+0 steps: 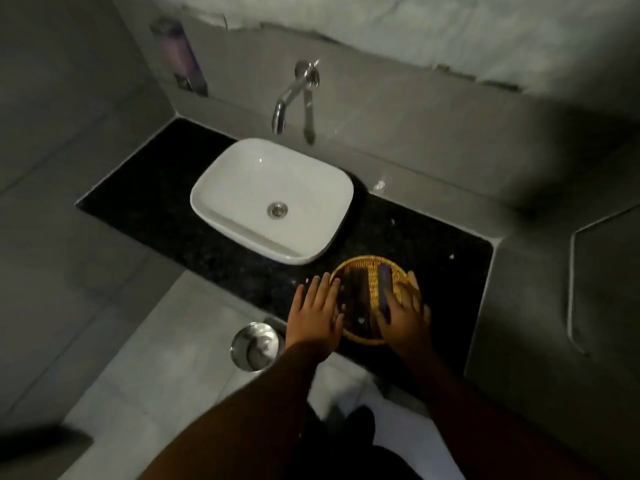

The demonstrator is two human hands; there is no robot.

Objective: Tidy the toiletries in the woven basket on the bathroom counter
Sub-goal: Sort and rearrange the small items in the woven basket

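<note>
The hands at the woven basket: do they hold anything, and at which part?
The right hand lies on the near end of a dark flat packet in the woven basket; whether it grips cannot be told. The left hand rests open by the rim, holding nothing.

White basin (239, 188), chrome wall tap (289, 98), wall soap dispenser (181, 60), steel bin (256, 346) on floor.

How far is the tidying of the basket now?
Done: two dark packets lie side by side in the basket. In hand: left hand rests at its rim, right hand touches the right packet. Left: final straightening, it seems.
</note>
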